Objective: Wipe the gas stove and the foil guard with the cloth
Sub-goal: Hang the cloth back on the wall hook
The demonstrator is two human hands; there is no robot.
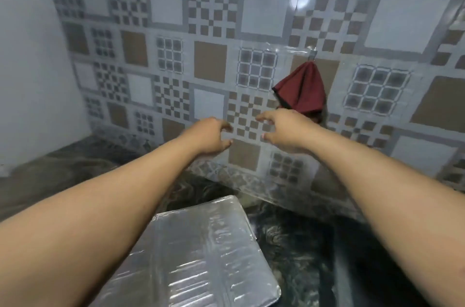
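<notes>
Both arms reaching toward the patterned wall, left hand [214, 137] and right hand [284, 130] each with grip released, fingers loosely curled, holding nothing, red cloth [300, 91] hanging on a wall hook [312, 53] just above the right hand, foil guard [198, 256] lying on the dark bench [302, 243] below.

Patterned grey, white and brown tiled wall [208, 60] behind dark marbled stone counter [297, 243]; small metal hook [312, 53] fixed on wall.
</notes>
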